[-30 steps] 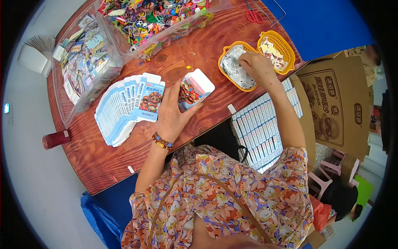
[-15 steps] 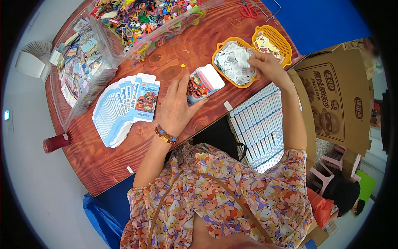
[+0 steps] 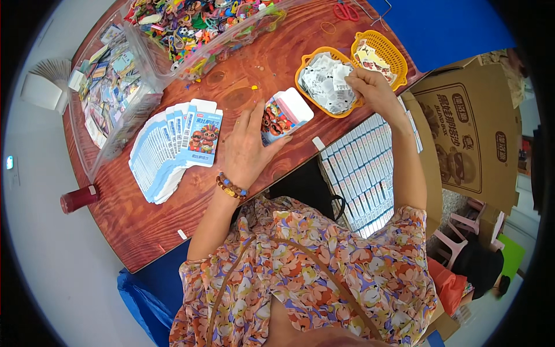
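My left hand [image 3: 245, 139] rests on the table with thumb and fingers around a small light-blue printed box [image 3: 278, 122]. The box's white end flap [image 3: 299, 106] stands out toward the right. At the right, the fingertips of my right hand [image 3: 374, 93] are pinched on a small white packet [image 3: 341, 82] at the edge of a yellow basket [image 3: 302, 87] full of similar packets. To the left of my left hand lies a fanned stack of flat blue-and-white cartons [image 3: 173, 150].
A second yellow basket [image 3: 399, 58] holds cream-coloured pieces. Clear bins hold colourful trinkets [image 3: 202, 29] and small cards [image 3: 113, 87]. Red scissors [image 3: 346, 11] lie at the far edge. A tray of packed boxes [image 3: 361, 173] and a large cardboard box [image 3: 468, 133] stand at the right.
My right hand has stayed at the packet basket, its fingertips shifting slightly, and a packet with dark print now shows at them. My left hand keeps the box in nearly the same place.
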The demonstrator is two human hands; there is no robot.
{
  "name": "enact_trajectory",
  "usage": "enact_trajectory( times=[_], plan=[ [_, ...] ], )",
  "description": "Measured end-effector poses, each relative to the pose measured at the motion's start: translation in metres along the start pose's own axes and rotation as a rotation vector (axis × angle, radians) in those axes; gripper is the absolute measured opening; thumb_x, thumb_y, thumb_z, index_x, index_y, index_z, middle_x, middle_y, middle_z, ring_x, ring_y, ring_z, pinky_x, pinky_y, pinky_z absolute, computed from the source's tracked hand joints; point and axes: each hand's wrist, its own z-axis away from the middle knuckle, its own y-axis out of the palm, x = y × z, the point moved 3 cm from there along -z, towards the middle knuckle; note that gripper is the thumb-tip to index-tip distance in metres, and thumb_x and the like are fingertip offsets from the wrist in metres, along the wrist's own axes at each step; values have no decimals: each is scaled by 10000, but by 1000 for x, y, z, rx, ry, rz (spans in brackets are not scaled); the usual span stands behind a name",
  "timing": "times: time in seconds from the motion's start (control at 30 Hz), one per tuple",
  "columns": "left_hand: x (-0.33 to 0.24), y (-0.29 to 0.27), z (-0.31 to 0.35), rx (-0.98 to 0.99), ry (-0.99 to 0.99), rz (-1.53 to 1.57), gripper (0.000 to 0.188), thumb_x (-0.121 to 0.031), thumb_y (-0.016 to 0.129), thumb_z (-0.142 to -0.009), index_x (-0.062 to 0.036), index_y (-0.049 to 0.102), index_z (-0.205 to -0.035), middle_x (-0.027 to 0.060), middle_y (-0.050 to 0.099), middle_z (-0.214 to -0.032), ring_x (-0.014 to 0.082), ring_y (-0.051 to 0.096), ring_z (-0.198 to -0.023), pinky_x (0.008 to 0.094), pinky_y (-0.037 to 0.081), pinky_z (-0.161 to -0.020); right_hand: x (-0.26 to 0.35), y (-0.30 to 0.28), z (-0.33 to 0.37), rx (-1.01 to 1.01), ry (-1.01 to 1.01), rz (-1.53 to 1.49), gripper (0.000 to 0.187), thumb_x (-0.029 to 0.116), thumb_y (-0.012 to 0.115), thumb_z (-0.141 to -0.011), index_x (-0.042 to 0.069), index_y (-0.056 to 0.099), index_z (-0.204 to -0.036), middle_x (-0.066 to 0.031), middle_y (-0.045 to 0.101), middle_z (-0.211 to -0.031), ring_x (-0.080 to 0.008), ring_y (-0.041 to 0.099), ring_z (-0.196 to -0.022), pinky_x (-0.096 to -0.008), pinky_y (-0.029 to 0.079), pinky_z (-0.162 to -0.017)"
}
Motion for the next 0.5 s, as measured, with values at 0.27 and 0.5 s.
enact_trajectory(
  times=[0.27,0.5],
  plan=[
    [-6,1,-7,-11,18,3,810,-382,843,-725,-23,496,-1363,189,582,-1209,354,646,-1016,436,574,-757,6,5,-2,1,-4,-86,255,252,651,-975,86,603,-788,81,447,-637,-11,381,-565,-199,298,-499],
    [-8,6,-10,48,-29,-7,807,-379,846,-720,-27,499,-1359,190,592,-1197,360,648,-1019,448,576,-746,9,8,-1,33,12,-162,237,249,657,-971,84,603,-811,73,483,-638,-5,386,-532,-189,298,-464]
  ],
)
